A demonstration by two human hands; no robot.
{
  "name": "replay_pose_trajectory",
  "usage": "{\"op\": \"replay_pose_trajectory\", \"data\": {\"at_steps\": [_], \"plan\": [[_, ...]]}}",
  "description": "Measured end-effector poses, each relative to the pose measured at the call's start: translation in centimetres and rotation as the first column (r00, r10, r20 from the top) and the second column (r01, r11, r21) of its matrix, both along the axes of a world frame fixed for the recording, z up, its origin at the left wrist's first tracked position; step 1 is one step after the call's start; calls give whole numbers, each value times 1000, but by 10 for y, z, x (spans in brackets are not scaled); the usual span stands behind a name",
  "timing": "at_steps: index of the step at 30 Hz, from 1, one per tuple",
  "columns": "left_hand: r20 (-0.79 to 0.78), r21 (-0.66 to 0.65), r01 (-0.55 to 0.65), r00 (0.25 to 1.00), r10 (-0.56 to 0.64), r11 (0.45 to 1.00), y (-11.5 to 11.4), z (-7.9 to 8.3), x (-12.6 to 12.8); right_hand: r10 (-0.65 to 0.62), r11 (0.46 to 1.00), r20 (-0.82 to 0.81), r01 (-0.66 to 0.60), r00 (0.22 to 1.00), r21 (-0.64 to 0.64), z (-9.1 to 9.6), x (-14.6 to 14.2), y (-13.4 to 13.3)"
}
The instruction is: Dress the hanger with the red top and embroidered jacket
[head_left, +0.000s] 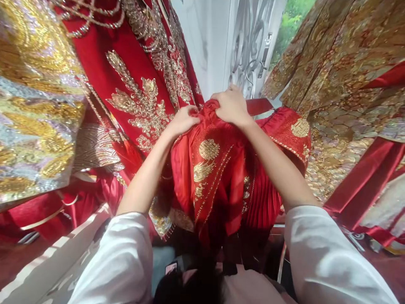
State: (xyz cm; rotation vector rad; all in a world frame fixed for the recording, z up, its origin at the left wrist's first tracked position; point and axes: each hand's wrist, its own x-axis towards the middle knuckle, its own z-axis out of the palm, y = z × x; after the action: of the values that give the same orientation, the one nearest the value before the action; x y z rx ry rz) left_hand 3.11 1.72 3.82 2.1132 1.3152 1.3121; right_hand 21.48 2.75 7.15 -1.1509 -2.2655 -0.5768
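Since the left hand [182,122] and right hand [232,107] each close their grip on the skirt's [218,177] bunched waist, its pleats hang free below. A hook [253,72] stands just beyond the right grip.

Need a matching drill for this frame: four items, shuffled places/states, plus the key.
1 left hand
2 right hand
3 hanger hook
4 gold brocade robe

A hangs at frame right
B metal, above both hands
C grips red garment just under the hook
D grips red garment, farther from the hook

Pairs: 1-D, 2-C, 3-B, 4-A
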Motion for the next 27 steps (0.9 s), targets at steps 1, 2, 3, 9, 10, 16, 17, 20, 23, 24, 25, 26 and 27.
{"op": "replay_pose_trajectory", "data": {"at_steps": [1, 2, 3, 9, 10, 16, 17, 20, 23, 24, 25, 26, 27], "plan": [[-41, 40, -135, 990, 136, 990, -9, 3, -5, -27, 1000, -17, 28, 999, 7, -1, -2, 0], [-71, 81, -256, 962, 262, 963, -20, 6, -9, -51, 999, -27, 52, 998, 15, -2, -5, 1], [-88, 115, -355, 927, 365, 928, -31, 7, -10, -73, 997, -31, 74, 997, 27, -2, -8, 0], [35, 157, -449, 893, 449, 880, -91, -31, 33, -164, 983, 16, 163, 986, 80, 2, -18, -5], [49, 134, -388, 922, 385, 912, -96, -42, 43, -162, 984, 9, 161, 987, 74, 2, -18, -6], [108, 120, -206, 975, 193, 971, -76, -71, 49, -124, 992, -56, 125, 991, 20, -4, -15, 2], [156, 168, -267, 958, 242, 949, -65, -70, 44, -127, 992, -52, 128, 991, 12, -4, -15, 3], [360, 261, -422, 877, 318, 868, -29, -64, 31, -115, 993, -49, 115, 992, -2, -5, -13, 5], [453, 290, -490, 827, 334, 822, -2, -56, 29, -100, 995, -84, 101, 991, 7, -6, -11, 5], [432, 287, -474, 839, 329, 832, 5, -53, 30, -101, 995, -93, 103, 991, 9, -6, -12, 5], [389, 272, -431, 867, 311, 860, 11, -50, 32, -106, 994, -100, 108, 989, 12, -6, -13, 5], [331, 244, -369, 901, 281, 897, 15, -46, 34, -110, 994, -104, 112, 989, 16, -6, -14, 5], [269, 207, -308, 930, 249, 929, 20, -43, 37, -112, 993, -105, 115, 988, 18, -6, -16, 5]]}}
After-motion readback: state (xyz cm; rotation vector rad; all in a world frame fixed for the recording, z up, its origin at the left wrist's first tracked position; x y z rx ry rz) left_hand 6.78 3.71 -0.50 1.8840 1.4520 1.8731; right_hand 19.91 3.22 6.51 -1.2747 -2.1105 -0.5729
